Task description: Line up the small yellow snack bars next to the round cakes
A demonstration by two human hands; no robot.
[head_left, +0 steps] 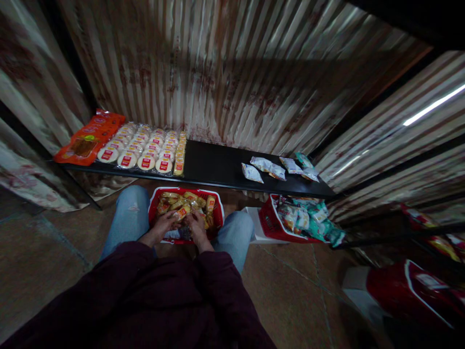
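Observation:
A red basket (pixel 222 217) with a white rim stands between my knees, full of small yellow wrapped snacks. My left hand (pixel 165 225) reaches over its near left part, fingers closed against a yellow packet (pixel 182 212). My right hand (pixel 195 222) is on the packet's other side, its fingers bent near it; whether they grip anything is too small to tell. On the black shelf (pixel 214 165) ahead lie rows of round white wrapped cakes (pixel 146 162), with a column of yellow packets (pixel 179 160) at their right end.
An orange bag (pixel 85 140) lies at the shelf's left end, several white packets (pixel 269 167) toward its right. A second red basket (pixel 267 220) holds green and white bags. Another red basket (pixel 392 291) stands at lower right. A striped curtain (pixel 218 72) hangs behind.

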